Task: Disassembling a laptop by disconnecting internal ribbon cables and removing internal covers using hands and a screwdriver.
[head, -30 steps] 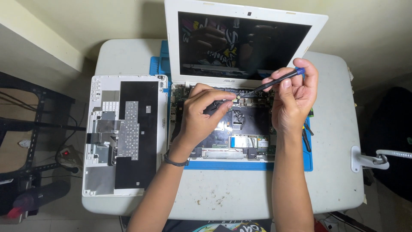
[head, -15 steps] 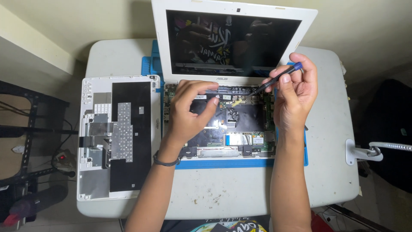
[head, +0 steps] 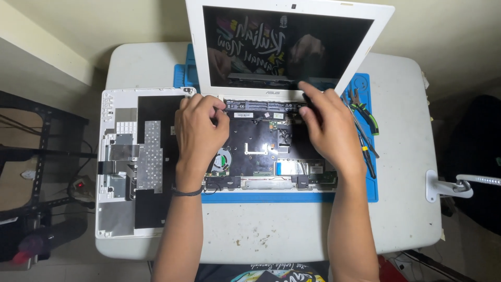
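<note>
At centre frame, an opened white laptop (head: 271, 151) on a blue rubbery work mat (head: 371, 190) — bottom shell laid bare, flat dark insulating sheet over the board, a round fan (head: 223, 158) at lower left of the shell, a long slim battery bar (head: 261, 107) along the hinge edge, shiny foil patches near the front edge. Above it, a glossy dark screen (head: 284, 49) in a white plastic bezel, tilted back, full of dim reflections.

Over the shell's upper left corner, left hand (head: 197, 128) with fingers curled down onto the battery end — no tool visible in it, grip closed to a narrow curl pressing on the part. At the upper right of the shell, right hand (head: 326, 128), fingertips bent onto the hinge edge; hard to tell whether anything pinched beneath.

Left of centre, detached white keyboard cover (head: 133, 162) lying face down, matte black backing, a perforated metal plate and silvery foil squares on it. Right of the hands, on the mat's edge, green-handled pliers (head: 365, 112) and slim screwdrivers (head: 368, 154) — loose, side by side. Underneath all, scuffed pale rounded table (head: 261, 235). At far right, white clamp lamp base (head: 443, 188).
</note>
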